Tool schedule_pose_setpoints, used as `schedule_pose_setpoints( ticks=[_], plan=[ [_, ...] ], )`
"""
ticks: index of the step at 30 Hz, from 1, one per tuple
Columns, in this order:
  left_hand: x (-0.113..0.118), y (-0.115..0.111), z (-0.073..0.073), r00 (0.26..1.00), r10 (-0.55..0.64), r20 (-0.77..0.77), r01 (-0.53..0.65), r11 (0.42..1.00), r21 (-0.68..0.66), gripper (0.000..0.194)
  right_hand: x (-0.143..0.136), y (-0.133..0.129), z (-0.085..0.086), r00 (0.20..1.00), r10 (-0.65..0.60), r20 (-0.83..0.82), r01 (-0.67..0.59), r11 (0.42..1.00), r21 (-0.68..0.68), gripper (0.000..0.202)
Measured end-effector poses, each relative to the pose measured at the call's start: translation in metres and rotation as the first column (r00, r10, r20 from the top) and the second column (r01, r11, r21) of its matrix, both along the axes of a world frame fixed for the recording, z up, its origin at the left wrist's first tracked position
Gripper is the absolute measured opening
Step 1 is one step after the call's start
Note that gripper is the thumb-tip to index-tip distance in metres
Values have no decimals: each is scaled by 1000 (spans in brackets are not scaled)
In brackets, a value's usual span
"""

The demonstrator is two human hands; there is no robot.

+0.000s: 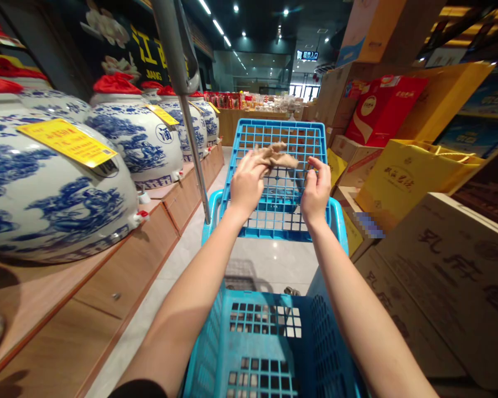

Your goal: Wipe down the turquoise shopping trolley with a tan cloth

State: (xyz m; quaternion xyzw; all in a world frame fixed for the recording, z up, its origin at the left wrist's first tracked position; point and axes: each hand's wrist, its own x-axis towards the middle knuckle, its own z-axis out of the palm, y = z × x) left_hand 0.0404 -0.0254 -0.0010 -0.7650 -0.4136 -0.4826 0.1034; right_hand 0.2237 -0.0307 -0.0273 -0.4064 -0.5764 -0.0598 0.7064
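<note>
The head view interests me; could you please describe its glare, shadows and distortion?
Head view: bright reflections glint on the pale glossy tiled floor, which bears a grid-like shadow; wide-angle stretching appears to skew the brown printed cardboard box at lower right; the bare left hand and bare right hand look fairly sharp.

Holds a crumpled tan cloth [284, 157] in the left hand [248, 185] at the upper blue basket [282, 124], and the half-curled right hand [315, 190] near it, beyond a lower blue basket [259, 344], between blue-and-white jars [62, 190] on a wooden cabinet [126, 265] and stacked cartons [448, 271] beside yellow bags [392, 193].
</note>
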Motion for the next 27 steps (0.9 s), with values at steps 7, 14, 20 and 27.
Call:
schedule_pose_setpoints(
  ticks=[7,14,20,27],
  plan=[
    [-1,9,-3,996,-93,-5,93,996,-2,48,-19,-4,-5,940,25,341,15,993,-115,55],
    [9,1,-6,884,-460,83,466,881,-83,43,-26,-4,-13,886,3,464,47,994,-98,88],
    [8,-3,-6,869,-488,83,492,869,-40,41,-30,-1,-13,967,26,253,-19,999,-31,53],
    [2,2,-11,933,-353,67,337,925,177,42,-17,-1,20,999,-28,-40,35,983,179,16]
  ],
)
